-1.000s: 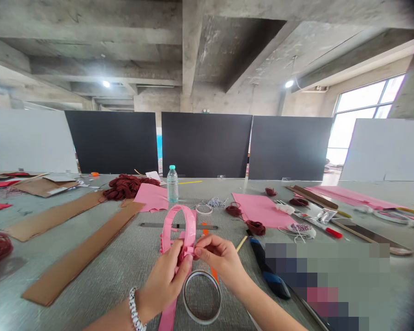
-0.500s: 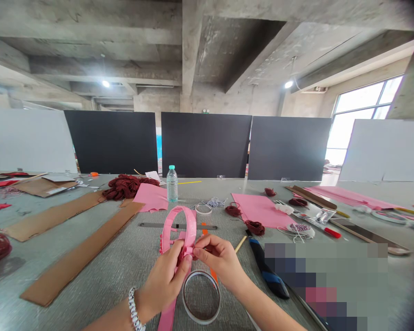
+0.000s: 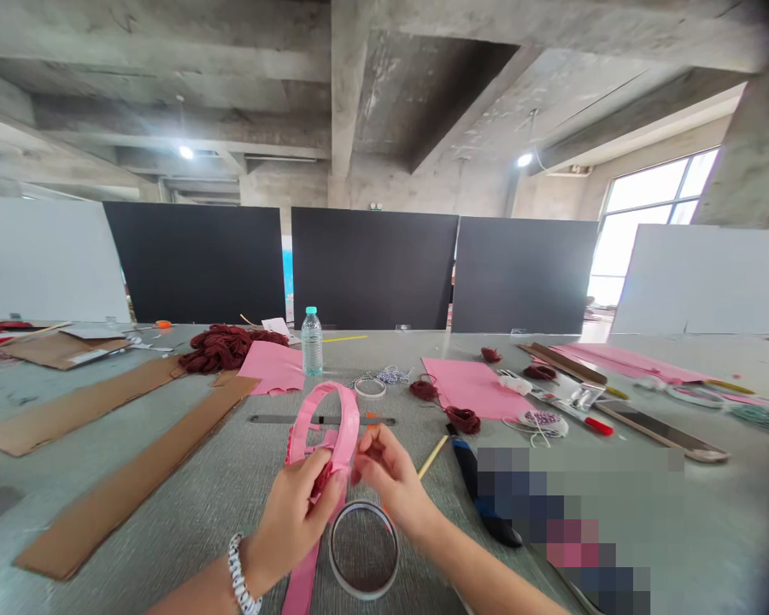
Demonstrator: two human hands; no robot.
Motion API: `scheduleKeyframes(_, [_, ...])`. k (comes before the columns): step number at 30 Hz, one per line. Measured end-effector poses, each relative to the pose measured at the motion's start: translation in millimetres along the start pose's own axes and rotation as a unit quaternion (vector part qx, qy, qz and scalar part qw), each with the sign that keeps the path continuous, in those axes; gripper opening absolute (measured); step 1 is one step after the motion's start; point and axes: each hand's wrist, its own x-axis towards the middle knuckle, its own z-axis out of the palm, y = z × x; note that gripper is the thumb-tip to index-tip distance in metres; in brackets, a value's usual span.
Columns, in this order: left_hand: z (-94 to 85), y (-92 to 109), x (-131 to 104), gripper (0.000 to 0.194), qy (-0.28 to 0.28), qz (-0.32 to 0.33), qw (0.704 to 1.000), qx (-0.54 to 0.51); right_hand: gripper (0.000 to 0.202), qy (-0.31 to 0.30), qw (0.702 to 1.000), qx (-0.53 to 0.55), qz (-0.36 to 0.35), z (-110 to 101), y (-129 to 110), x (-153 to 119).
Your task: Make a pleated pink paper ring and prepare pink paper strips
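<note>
A pink band bent into an upright loop (image 3: 347, 427) stands over the table, its lower part pinched between the thumb and fingers of my left hand (image 3: 295, 512). Something dark red shows between those fingers. Just right of the loop, my right hand (image 3: 390, 478) has its fingers curled and close together; what they hold, if anything, is hidden. A flat pink strip (image 3: 303, 581) runs toward the near edge below my left hand. The tape roll (image 3: 394, 551) lies near the right wrist. Behind the loop is a grey metal ruler (image 3: 269, 419).
Brown cardboard strips (image 3: 134, 478) lie at left, with dark red yarn (image 3: 221, 348) behind. A water bottle (image 3: 312, 342) stands at the back. Pink sheets (image 3: 471, 384), yarn bundles (image 3: 463, 419), a phone (image 3: 663, 430) and a blue-black tool (image 3: 480, 491) are at right.
My right hand has come slightly away from the loop, its fingers more curled. My left hand keeps its grip, with dark red now showing at it. The view has shifted a little right.
</note>
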Motion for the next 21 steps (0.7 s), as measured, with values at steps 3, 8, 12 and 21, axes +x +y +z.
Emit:
scheduleKeyframes(3, [-3.6, 1, -1, 0.015, 0.022, 0.012, 1.000, 0.002, 0.020, 0.022, 0.977, -0.203, -0.055, -17, 15, 12])
scheduleKeyframes(8, [-4.8, -2, 0, 0.016, 0.024, 0.006, 1.000, -0.016, 0.052, -0.103, 0.866, -0.488, -0.030, -34, 44, 22])
scheduleKeyframes(12, [-3.8, -2, 0, 0.011, 0.025, 0.052, 0.998, 0.027, 0.038, -0.156, 0.855, -0.494, -0.012, -35, 53, 18])
scheduleKeyframes(21, [-3.1, 0, -2, 0.009, 0.024, 0.059, 0.997, 0.051, 0.042, -0.115, 0.870, -0.480, -0.002, -40, 50, 25])
